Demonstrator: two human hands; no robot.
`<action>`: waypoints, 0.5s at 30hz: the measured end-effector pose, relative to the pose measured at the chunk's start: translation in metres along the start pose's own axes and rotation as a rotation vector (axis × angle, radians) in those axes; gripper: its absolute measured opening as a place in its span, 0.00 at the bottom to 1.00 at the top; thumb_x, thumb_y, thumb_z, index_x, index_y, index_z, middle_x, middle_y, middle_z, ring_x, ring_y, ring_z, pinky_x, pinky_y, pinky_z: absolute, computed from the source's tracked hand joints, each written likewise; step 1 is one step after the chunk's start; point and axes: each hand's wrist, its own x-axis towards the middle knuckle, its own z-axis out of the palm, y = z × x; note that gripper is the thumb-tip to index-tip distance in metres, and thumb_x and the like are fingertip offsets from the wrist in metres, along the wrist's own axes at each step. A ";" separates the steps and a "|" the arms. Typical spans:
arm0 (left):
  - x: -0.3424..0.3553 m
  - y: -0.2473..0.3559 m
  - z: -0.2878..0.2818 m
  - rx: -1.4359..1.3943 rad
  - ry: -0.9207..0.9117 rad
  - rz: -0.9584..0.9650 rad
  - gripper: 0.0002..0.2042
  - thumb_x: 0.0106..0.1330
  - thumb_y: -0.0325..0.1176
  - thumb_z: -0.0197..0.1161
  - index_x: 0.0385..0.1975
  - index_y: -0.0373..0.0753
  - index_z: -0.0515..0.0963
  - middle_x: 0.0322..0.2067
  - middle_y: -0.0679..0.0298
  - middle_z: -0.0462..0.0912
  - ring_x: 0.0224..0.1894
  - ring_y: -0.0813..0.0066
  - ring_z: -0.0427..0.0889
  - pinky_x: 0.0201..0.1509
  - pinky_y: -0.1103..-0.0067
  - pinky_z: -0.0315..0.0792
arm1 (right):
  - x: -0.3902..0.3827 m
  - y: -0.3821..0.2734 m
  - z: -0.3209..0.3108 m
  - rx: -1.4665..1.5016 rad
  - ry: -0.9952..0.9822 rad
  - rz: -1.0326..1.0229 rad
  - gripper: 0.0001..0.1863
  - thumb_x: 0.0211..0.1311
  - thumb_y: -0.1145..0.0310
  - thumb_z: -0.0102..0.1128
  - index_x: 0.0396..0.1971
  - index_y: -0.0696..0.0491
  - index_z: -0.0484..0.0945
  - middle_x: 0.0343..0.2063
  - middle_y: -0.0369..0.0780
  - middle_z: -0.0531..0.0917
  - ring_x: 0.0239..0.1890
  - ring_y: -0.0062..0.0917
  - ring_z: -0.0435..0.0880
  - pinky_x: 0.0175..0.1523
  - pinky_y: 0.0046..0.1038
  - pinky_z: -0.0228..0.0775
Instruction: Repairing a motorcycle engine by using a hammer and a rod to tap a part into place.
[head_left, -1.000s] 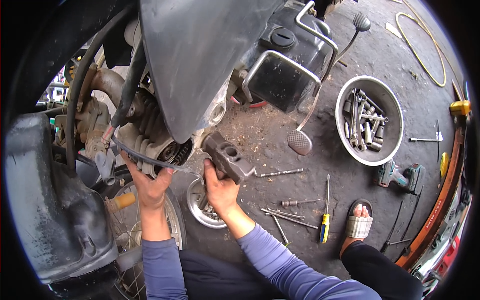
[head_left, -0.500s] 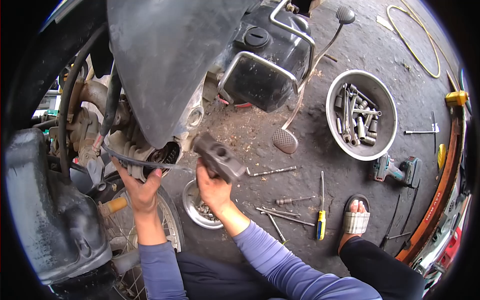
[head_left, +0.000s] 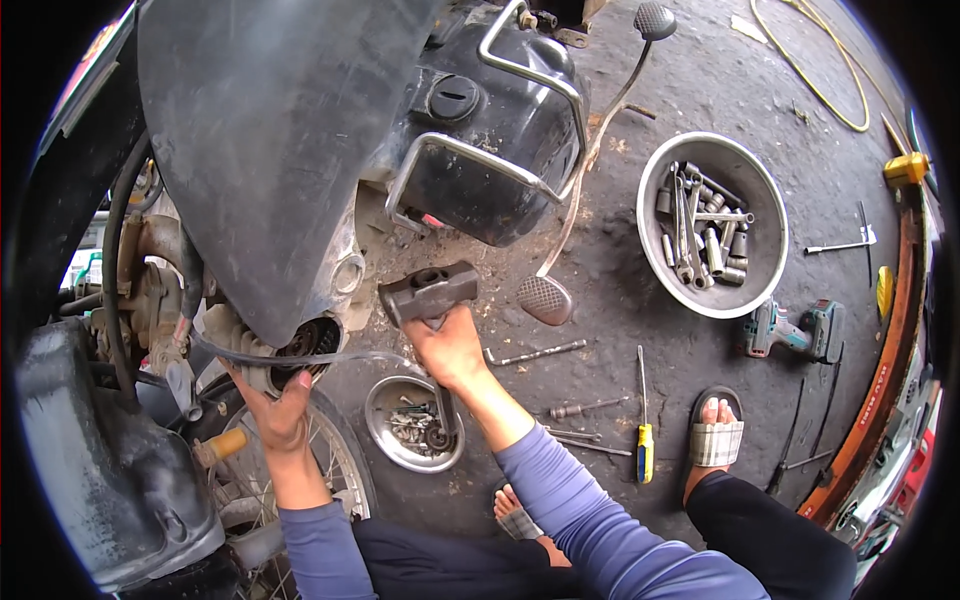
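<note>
My left hand (head_left: 285, 420) is closed around the lower side of the finned engine part (head_left: 235, 330), thumb beside its round opening with dark internals (head_left: 305, 340). A thin dark hose or strip (head_left: 270, 355) crosses just above that thumb. My right hand (head_left: 450, 350) grips a heavy dark hammer (head_left: 425, 292) close to its head, right of the opening and apart from it. Below, between my hands, a metal bowl (head_left: 385, 435) holds small hardware. The large dark panel (head_left: 260, 150) overhangs the engine.
A steel bowl (head_left: 655, 260) of wrenches and sockets, a cordless drill (head_left: 790, 335), a yellow-handled screwdriver (head_left: 645, 450) and several loose tools lie right. A step bar with pedals (head_left: 545, 295), black engine block (head_left: 480, 180), wheel (head_left: 340, 470) and orange rail (head_left: 880, 380) surround me.
My right hand has turned the hammer head more level and raised it slightly, away from the opening. My left hand stays on the engine. The view has shifted, bringing my other foot into sight.
</note>
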 end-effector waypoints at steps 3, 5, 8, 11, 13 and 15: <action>0.000 0.003 -0.003 0.020 -0.029 -0.002 0.41 0.43 0.26 0.60 0.64 0.34 0.54 0.54 0.56 0.69 0.56 0.64 0.70 0.65 0.70 0.58 | 0.003 0.012 0.013 0.225 0.161 0.056 0.13 0.50 0.70 0.59 0.37 0.58 0.80 0.32 0.46 0.84 0.39 0.29 0.83 0.45 0.29 0.71; 0.002 -0.002 -0.001 0.031 -0.046 0.014 0.41 0.43 0.27 0.60 0.64 0.34 0.54 0.54 0.56 0.70 0.56 0.64 0.70 0.65 0.70 0.59 | -0.002 -0.004 -0.001 -0.038 0.093 -0.006 0.13 0.51 0.70 0.58 0.36 0.59 0.79 0.32 0.45 0.84 0.39 0.29 0.83 0.46 0.29 0.71; 0.000 -0.001 -0.001 0.032 -0.031 0.009 0.41 0.43 0.27 0.61 0.64 0.34 0.54 0.54 0.56 0.70 0.56 0.64 0.71 0.64 0.71 0.60 | 0.001 0.002 -0.006 0.080 0.062 0.088 0.13 0.49 0.72 0.58 0.36 0.59 0.79 0.33 0.48 0.84 0.40 0.31 0.84 0.45 0.29 0.72; 0.000 0.000 -0.004 0.033 -0.062 0.018 0.41 0.44 0.26 0.61 0.64 0.34 0.54 0.54 0.56 0.69 0.56 0.64 0.71 0.64 0.71 0.60 | 0.001 -0.001 0.000 -0.036 0.100 -0.256 0.13 0.49 0.72 0.58 0.36 0.60 0.80 0.32 0.48 0.84 0.39 0.30 0.84 0.45 0.29 0.72; 0.000 -0.004 -0.011 0.027 -0.069 0.016 0.41 0.44 0.25 0.61 0.64 0.34 0.54 0.54 0.56 0.69 0.56 0.64 0.71 0.64 0.71 0.60 | 0.003 -0.002 -0.010 -0.160 0.030 -0.182 0.13 0.50 0.72 0.58 0.36 0.60 0.79 0.32 0.47 0.84 0.40 0.29 0.84 0.45 0.29 0.72; 0.000 -0.004 -0.011 0.017 -0.076 0.011 0.41 0.45 0.25 0.61 0.64 0.34 0.54 0.54 0.56 0.70 0.56 0.64 0.71 0.64 0.71 0.61 | 0.006 0.005 -0.005 0.043 0.115 0.059 0.13 0.48 0.72 0.57 0.36 0.60 0.80 0.30 0.48 0.84 0.39 0.31 0.84 0.45 0.30 0.72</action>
